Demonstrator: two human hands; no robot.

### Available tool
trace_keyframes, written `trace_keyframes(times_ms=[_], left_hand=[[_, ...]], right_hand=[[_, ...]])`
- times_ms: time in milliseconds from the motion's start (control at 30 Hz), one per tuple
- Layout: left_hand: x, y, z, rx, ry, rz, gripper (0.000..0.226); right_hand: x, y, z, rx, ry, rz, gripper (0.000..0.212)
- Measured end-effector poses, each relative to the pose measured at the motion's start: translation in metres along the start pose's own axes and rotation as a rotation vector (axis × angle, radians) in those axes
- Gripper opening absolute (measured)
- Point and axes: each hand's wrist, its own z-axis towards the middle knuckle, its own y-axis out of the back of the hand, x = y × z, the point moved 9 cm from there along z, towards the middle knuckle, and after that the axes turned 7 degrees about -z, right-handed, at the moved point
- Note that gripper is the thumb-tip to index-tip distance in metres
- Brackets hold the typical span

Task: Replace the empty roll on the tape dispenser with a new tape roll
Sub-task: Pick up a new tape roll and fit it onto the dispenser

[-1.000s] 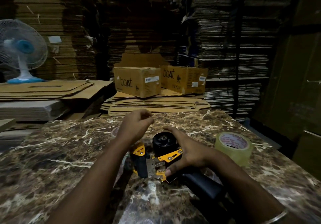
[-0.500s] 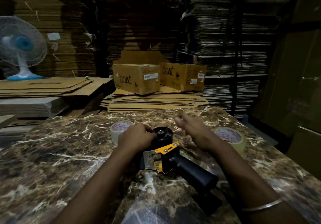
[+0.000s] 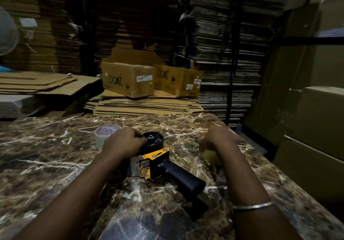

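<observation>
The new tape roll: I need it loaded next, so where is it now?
In the head view it sits on the table's right side, under the right hand; only its yellowish edge shows, right of the dispenser.

A packing warehouse: stacks of flattened cardboard (image 3: 223, 40) surround cartons (image 3: 128, 79).

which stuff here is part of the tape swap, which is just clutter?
Job:
- tape dispenser, black hub bare
- left hand on the hub
- right hand over the full tape roll
- spent roll, set aside

Lying about:
- two printed cartons
- flat cardboard stacks
- fan
</observation>
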Motion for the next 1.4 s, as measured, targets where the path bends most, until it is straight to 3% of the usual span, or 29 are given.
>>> trace_keyframes(times_ms=[100,233,400,533,733,900,1033,1133,1233,1400], left_hand=[[-0.001,0.0,-0.001,0.003,-0.009,-0.003,0.03],[-0.001,0.001,-0.001,0.004,-0.01,-0.008,0.03],[0.001,0.002,-0.001,-0.005,-0.013,-0.013,0.03],[0.002,0.002,0.001,-0.005,-0.013,-0.013,0.031],[0.005,-0.003,0.002,0.018,-0.01,-0.047,0.034],[0.004,-0.004,0.005,0.046,-0.03,-0.12,0.028],[0.001,-0.004,0.009,0.038,-0.048,-0.145,0.025],[-0.002,-0.006,0.013,0.037,-0.056,-0.145,0.028],[-0.002,-0.008,0.017,0.033,-0.046,-0.187,0.026],[0.002,0.011,0.011,-0.218,-0.087,-0.445,0.024]], right_hand=[[0.003,-0.004,0.001,0.002,-0.005,-0.029,0.063],[0.007,0.004,-0.001,-0.075,0.0,0.02,0.048],[0.028,0.02,-0.006,-0.184,0.128,0.111,0.04],[0.047,0.019,-0.001,-0.217,0.312,0.444,0.06],[0.065,0.005,0.003,-0.128,0.483,0.922,0.061],[0.069,0.008,0.001,0.044,0.584,1.399,0.036],[0.071,-0.003,0.003,0.228,0.563,1.721,0.044],[0.078,-0.008,-0.004,0.407,0.602,1.882,0.039],[0.083,-0.01,-0.007,0.518,0.6,2.017,0.054],[0.087,-0.011,-0.007,0.55,0.57,2.232,0.044]])
